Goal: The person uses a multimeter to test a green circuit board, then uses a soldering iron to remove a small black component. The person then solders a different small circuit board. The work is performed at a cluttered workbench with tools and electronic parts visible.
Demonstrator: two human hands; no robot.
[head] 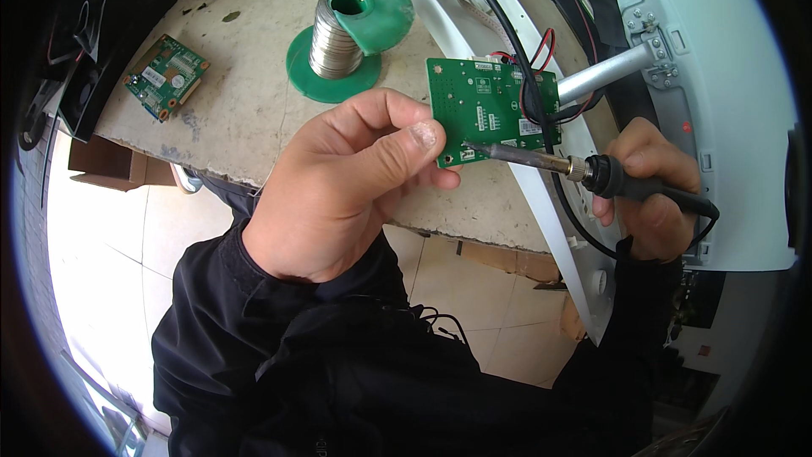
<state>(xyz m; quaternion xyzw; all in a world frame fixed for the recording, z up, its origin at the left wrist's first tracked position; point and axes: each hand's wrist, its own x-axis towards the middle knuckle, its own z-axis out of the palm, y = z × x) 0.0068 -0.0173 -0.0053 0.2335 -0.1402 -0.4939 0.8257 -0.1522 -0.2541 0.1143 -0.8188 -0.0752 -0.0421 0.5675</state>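
Between thumb and fingers, my left hand (349, 178) grips the left edge of a green printed circuit board (463, 101). The board is tilted up above the bench, its face towards me. My right hand (660, 190) holds a soldering iron (602, 174) by its dark handle. The iron's tip lies at the lower left part of the board, close to my left thumb; whether it touches cannot be told. A black cable (539, 95) runs across the board's right side. Red and black wires (545, 51) stand behind the board's top edge.
A green spool of solder wire (336, 38) stands on the worn bench (254, 76). A second, smaller circuit board (166, 78) lies to its left. On the right are a white curved frame (539, 203), a metal tube (609, 73) and a large pale panel (742, 108). A cardboard box (117, 165) sits below.
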